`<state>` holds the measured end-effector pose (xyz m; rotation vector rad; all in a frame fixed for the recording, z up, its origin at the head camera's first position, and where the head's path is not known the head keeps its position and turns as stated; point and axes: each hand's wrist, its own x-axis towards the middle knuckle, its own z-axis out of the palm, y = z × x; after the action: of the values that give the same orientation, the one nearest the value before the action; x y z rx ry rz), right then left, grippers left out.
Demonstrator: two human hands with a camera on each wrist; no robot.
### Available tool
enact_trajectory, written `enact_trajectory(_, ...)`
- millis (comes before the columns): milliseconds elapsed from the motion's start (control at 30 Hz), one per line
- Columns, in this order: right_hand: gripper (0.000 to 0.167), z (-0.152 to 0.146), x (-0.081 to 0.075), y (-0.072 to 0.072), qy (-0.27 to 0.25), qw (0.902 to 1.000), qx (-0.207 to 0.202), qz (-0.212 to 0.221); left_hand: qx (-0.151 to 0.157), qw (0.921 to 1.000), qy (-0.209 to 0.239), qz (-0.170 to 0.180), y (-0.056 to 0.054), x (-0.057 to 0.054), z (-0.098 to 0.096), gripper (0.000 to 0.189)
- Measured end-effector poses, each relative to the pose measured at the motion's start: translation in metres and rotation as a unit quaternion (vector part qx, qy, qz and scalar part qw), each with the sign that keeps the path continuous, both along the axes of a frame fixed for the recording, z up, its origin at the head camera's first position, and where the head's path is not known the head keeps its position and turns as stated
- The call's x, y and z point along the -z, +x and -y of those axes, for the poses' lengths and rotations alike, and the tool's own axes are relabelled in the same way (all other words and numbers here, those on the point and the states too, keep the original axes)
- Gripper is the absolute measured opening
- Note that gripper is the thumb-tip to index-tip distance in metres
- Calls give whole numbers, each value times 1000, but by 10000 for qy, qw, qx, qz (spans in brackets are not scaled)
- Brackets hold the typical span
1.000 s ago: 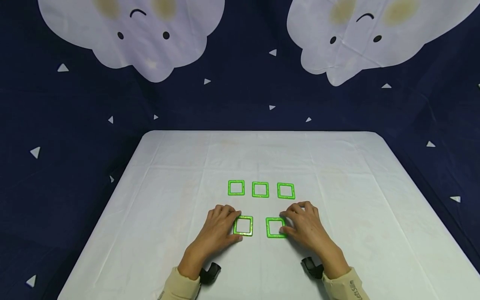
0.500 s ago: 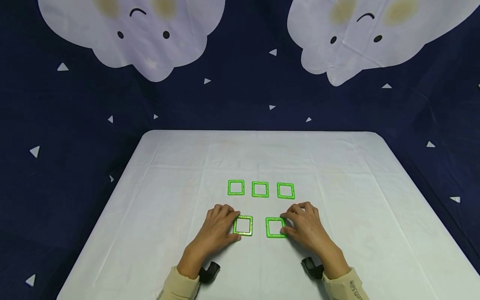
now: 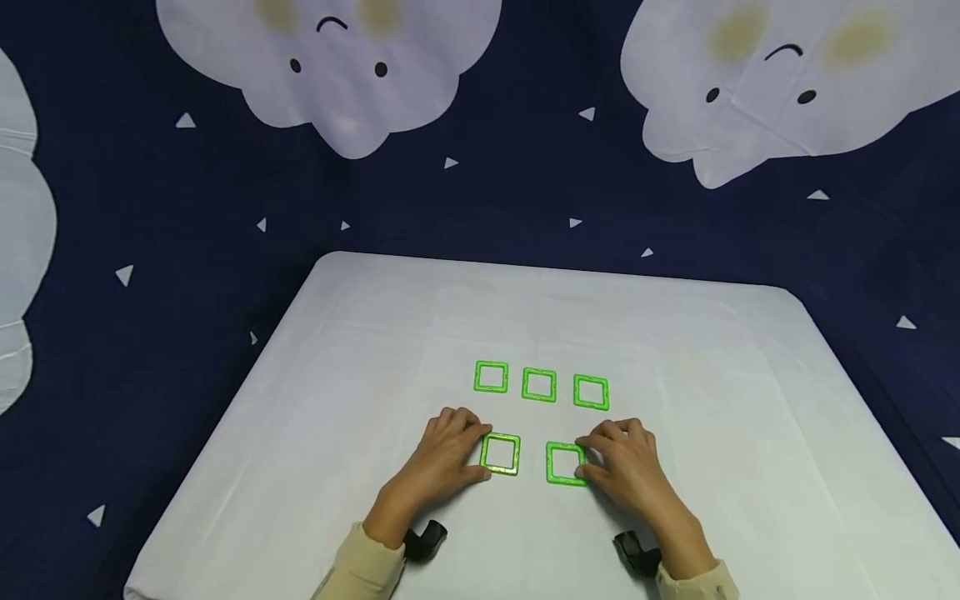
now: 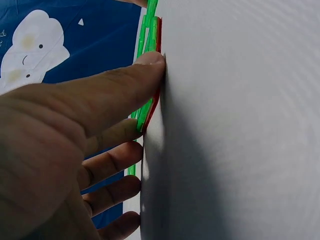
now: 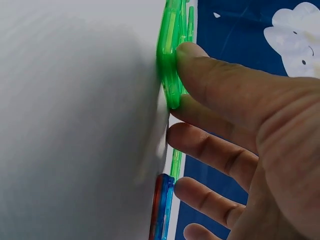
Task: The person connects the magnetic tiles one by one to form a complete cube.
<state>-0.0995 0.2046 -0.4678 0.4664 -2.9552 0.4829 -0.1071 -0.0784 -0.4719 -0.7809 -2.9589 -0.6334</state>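
My left hand (image 3: 442, 460) pinches the left edge of a green square magnetic tile (image 3: 517, 456) between thumb and index finger. The left wrist view shows a red layer (image 4: 159, 35) under its green edge. Across a small gap, my right hand (image 3: 632, 467) pinches the right edge of a second green square tile (image 3: 550, 462), whose green rim (image 5: 170, 55) fills the top of the right wrist view. Both tiles lie flat on the table. Beyond them is a row of three green square tiles: left (image 3: 476, 377), middle (image 3: 524, 384) and right (image 3: 576, 391).
A white cloth covers the table (image 3: 375, 333). Behind it hangs a dark blue curtain (image 3: 510, 192) with clouds and triangles. Low in the right wrist view, a red-and-blue edge (image 5: 161, 207) stands near my fingertips. Black camera mounts (image 3: 425, 542) sit at my wrists.
The head view has turned and tilted slightly, so the whole scene appears shifted right. Both hands keep their pinch on the two near tiles, with little visible movement relative to the row.
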Motion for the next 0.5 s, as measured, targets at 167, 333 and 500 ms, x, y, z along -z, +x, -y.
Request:
enact_trajectory(167, 34, -4, 3, 5, -145, 9999, 90, 21, 96, 9999, -82, -35, -1, 1, -4, 59)
enact_trajectory(333, 34, -4, 7, 4, -225, 9997, 21, -109, 74, 9999, -58, -80, 0, 2, -3, 57)
enact_trajectory(500, 33, -2, 7, 1, -309, 9994, -42, -154, -19, 9999, -9, -122, 1, 2, -1, 56)
